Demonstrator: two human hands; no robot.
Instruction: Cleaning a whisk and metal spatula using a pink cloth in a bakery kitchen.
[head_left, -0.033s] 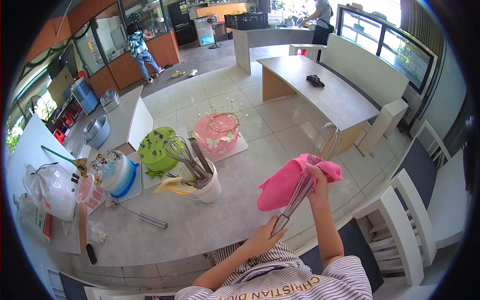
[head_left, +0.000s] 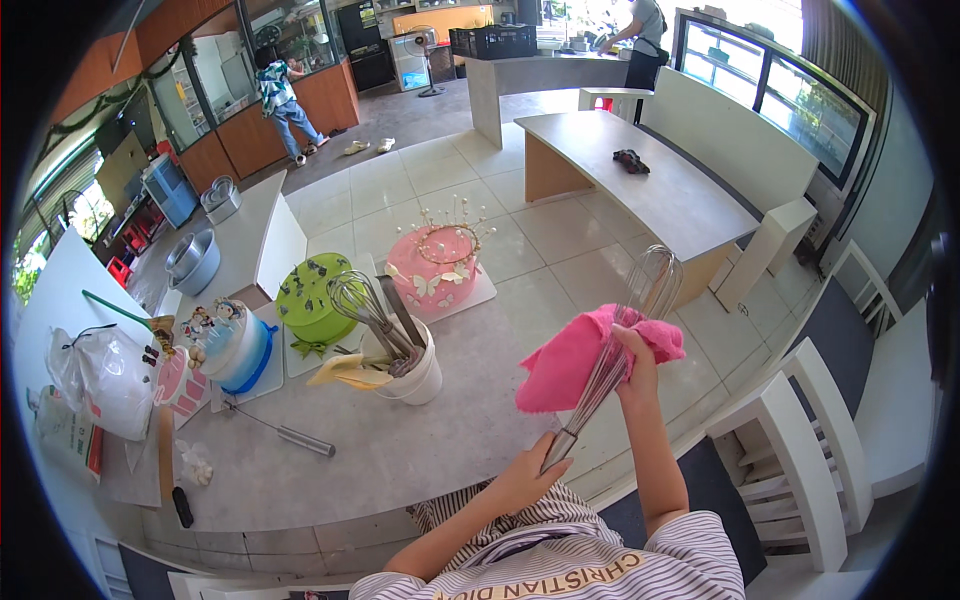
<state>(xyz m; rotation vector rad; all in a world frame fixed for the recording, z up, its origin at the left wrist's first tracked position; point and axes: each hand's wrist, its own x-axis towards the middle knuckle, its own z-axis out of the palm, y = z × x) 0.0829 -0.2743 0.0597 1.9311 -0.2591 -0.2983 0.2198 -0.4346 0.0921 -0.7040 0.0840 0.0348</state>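
By table (head_left: 300,485) — left hand (head_left: 522,474) clasping metal whisk (head_left: 564,443), right hand (head_left: 637,366) pinching fuzzy cloth (head_left: 558,365) against looped wires (head_left: 658,272)

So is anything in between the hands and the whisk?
Yes: a pink cloth is bunched between the right hand and the whisk, though perhaps not everywhere. Nothing visible separates the left hand from the handle.
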